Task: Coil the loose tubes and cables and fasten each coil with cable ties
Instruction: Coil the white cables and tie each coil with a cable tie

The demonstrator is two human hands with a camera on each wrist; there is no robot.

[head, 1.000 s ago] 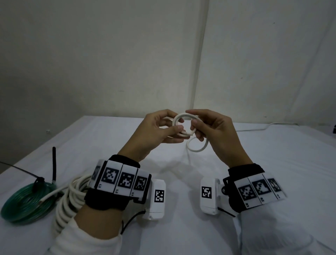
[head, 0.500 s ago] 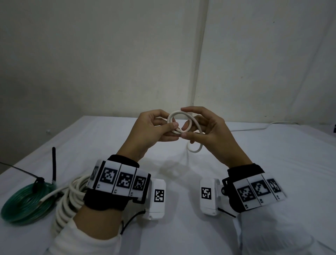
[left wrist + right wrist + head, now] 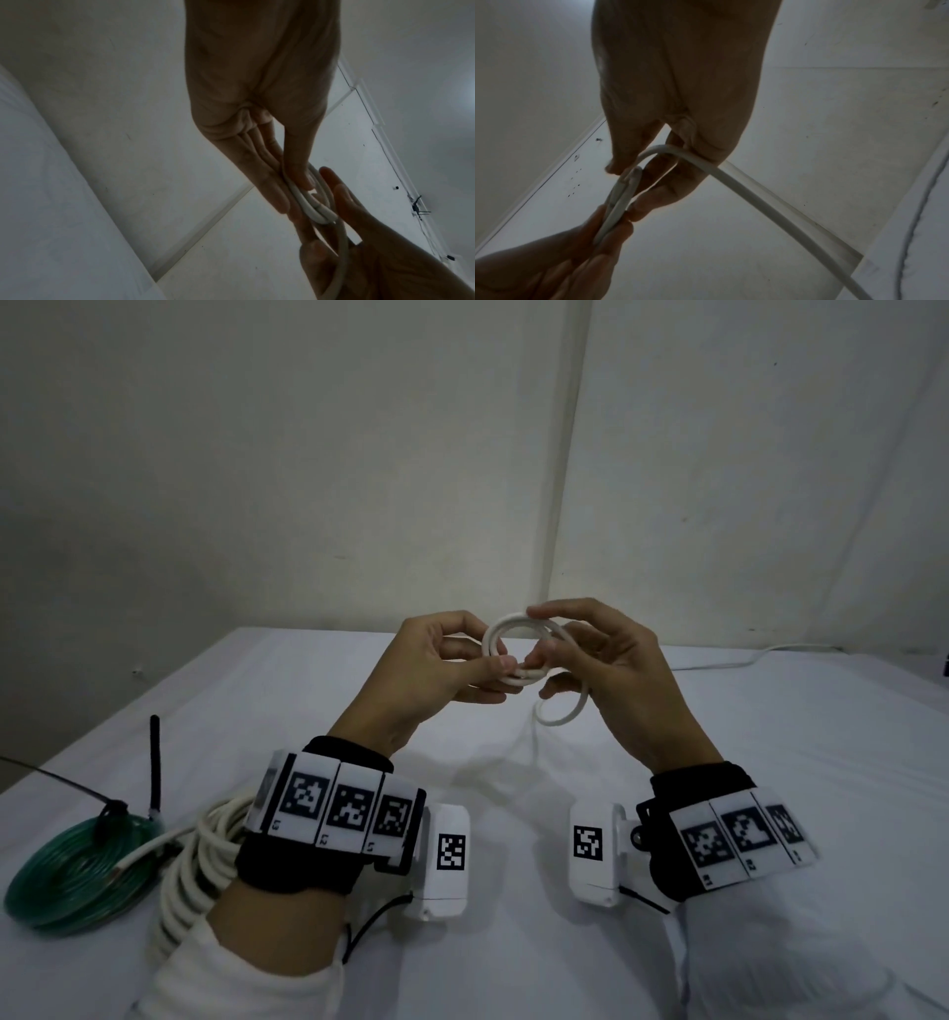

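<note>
Coiling in hand: a white cable [image 3: 513, 629] is being wound into a small coil, held in the air above the counter [image 3: 770, 752].

The left hand [image 3: 436, 670] pinches the stacked loops between thumb and fingers; the right hand [image 3: 606, 660] is curled round the next turn, with slack hanging below and the rest of the cable trailing toward the far right. Next move, as judged: lay this turn onto the stack without loosening the pinch. No tie fitted yet. A green coil [image 3: 77, 870] and a thick white coil [image 3: 195, 865] lie at left.
</note>
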